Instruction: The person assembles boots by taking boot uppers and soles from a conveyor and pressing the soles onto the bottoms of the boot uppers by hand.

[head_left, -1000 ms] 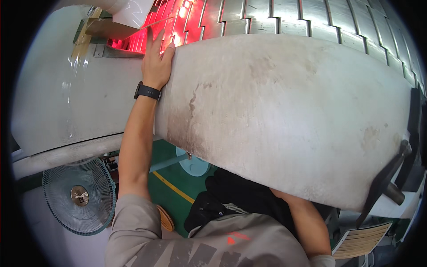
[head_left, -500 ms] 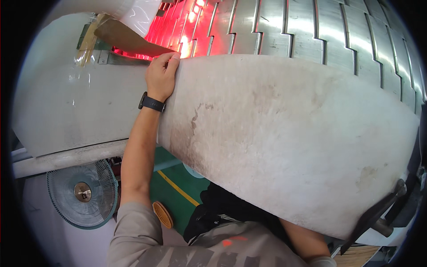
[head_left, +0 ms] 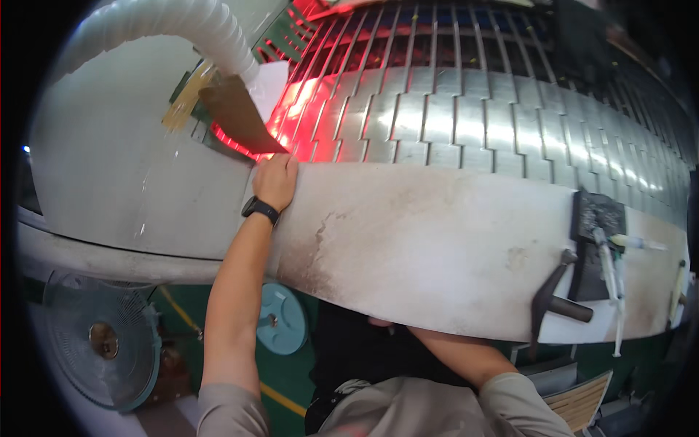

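My left hand, with a black watch at its wrist, lies at the far left corner of a stained white worktable. Its fingers curl over the far edge, beside a metal slat conveyor; the fingertips are hidden. A brown flap hangs just beyond this hand, with red light glowing around it. Below the near edge of the table, only a bit of my right hand shows in front of my dark clothing. The tabletop covers the rest, so its fingers cannot be made out.
A hammer-like tool, a black pad and slim white tools lie on the table's right part. Left are a grey panel and a ribbed white hose. Below stand a fan and a round blue-green piece.
The view has shifted, showing more conveyor and the tools at the table's right. My left hand keeps to the same corner. A bit of my right hand now shows below the near edge.
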### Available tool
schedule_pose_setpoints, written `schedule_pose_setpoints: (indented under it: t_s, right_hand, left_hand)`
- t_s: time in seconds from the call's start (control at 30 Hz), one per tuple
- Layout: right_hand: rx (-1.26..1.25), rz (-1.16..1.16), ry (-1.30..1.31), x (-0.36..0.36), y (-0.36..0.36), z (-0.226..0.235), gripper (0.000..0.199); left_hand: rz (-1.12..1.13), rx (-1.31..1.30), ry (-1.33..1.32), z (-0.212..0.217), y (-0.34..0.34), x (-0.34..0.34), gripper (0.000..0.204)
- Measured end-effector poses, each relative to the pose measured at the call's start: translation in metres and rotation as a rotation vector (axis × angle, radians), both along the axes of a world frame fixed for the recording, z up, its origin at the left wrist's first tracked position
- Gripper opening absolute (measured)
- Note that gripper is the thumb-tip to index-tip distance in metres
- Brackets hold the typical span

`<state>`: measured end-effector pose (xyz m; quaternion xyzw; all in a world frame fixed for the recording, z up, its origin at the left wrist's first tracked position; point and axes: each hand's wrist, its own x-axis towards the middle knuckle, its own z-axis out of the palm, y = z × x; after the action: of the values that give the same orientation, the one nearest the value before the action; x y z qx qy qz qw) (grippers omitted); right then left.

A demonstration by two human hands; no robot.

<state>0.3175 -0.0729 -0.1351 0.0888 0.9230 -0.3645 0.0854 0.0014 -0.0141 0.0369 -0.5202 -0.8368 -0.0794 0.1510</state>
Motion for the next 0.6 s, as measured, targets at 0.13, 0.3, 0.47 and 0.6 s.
schedule_pose_setpoints:
  t_s: [0.13,0.3,0.47,0.6]
  right_hand:
    - [0.096,0.196,-0.090,-0.018,0.001,0.012,0.037]
    - [-0.063,0.085,-0.147,-0.002,-0.011,0.001,0.035]
    - [-0.033,-0.174,-0.103,0.033,-0.032,0.029,0.029]
    - [0.098,-0.111,-0.133,0.047,-0.042,0.062,0.027]
  left_hand:
    - [-0.038,0.029,0.002,-0.002,-0.021,0.009,0.032]
    - [0.014,0.081,-0.050,-0.008,-0.026,0.030,0.042]
    - [0.069,0.085,-0.097,-0.007,-0.031,0.024,0.043]
    - [0.025,0.159,-0.069,-0.008,-0.029,0.017,0.042]
